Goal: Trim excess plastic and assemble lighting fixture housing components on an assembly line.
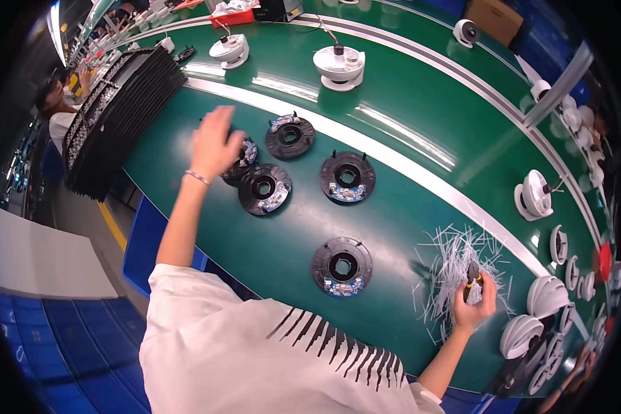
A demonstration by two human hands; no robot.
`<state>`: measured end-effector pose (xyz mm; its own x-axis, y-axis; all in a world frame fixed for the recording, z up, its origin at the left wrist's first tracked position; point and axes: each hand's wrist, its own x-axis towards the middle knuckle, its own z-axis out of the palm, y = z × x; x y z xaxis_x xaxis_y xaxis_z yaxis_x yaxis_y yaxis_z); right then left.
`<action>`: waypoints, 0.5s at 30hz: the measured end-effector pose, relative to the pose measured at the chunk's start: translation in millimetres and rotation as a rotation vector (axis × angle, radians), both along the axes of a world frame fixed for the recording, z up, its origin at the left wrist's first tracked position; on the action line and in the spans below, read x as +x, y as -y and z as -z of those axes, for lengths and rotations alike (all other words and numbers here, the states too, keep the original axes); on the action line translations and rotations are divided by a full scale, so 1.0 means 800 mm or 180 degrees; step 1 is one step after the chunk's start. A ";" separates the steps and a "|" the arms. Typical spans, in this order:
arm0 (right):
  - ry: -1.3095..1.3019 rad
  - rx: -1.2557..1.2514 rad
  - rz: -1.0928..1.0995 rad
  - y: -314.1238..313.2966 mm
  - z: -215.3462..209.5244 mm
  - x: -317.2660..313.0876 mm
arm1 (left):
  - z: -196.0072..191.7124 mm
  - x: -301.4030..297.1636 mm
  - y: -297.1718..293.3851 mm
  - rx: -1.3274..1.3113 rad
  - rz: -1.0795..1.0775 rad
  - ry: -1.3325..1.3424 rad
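Observation:
My left hand (215,148), fingers stretched out, is over the left end of the green bench, holding nothing. Beside and partly under it lies a black disc with a blue circuit board (245,155), half hidden by the hand. Another black disc (252,198) touches or overlaps that one. Three more discs of this kind lie apart: one farther back (290,141), one in the middle (332,178) and one nearer me (324,259). In my right hand (479,307) are small cutters (472,277) with yellow-and-black handles, above a loose pile of thin clear-white plastic strips (448,259).
A stack of black trays (121,117) stands at the left, with a person behind it. White round housings (339,65) sit on the green conveyor beyond a pale rail (407,165). More white rings and covers (521,336) crowd the right end. A blue bin (145,241) is below the bench edge.

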<state>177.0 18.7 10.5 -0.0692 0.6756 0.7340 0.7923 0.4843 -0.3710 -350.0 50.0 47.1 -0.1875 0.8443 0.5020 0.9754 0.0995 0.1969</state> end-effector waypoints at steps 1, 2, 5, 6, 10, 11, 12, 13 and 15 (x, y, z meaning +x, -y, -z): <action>-0.0006 -0.0020 -0.0001 0.000 0.002 0.000 | 0.007 0.029 0.001 -0.0358 -0.0085 -0.0149; 0.0004 -0.0021 -0.0022 0.000 0.003 0.000 | 0.014 0.058 0.003 -0.0609 -0.0044 -0.0178; -0.0048 -0.0108 -0.0029 0.002 0.006 -0.003 | 0.036 0.095 -0.007 -0.1224 -0.0111 -0.0353; -0.0032 -0.0090 0.0022 0.003 0.006 -0.004 | 0.043 0.095 -0.011 -0.1192 -0.0146 -0.0426; -0.0078 -0.0219 0.0143 0.010 0.006 0.006 | 0.047 0.080 -0.027 -0.1590 -0.0397 -0.0205; -0.0066 -0.0223 0.0169 0.011 0.006 0.008 | 0.045 0.076 -0.027 -0.1645 -0.0473 -0.0153; -0.0072 -0.0229 0.0154 0.010 0.006 0.008 | 0.045 0.067 -0.027 -0.1623 -0.0552 -0.0155; -0.0063 -0.0223 0.0152 0.009 0.006 0.008 | 0.045 0.056 -0.026 -0.1602 -0.0636 -0.0184; -0.0061 -0.0222 0.0136 0.007 0.005 0.006 | 0.048 0.025 -0.022 -0.1454 -0.0677 -0.0005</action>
<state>181.7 13.2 6.2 -0.0258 0.7271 0.6860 0.8042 0.4228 -0.4178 -329.7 67.9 8.5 -0.3788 0.9210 0.0905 0.9244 0.3718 0.0855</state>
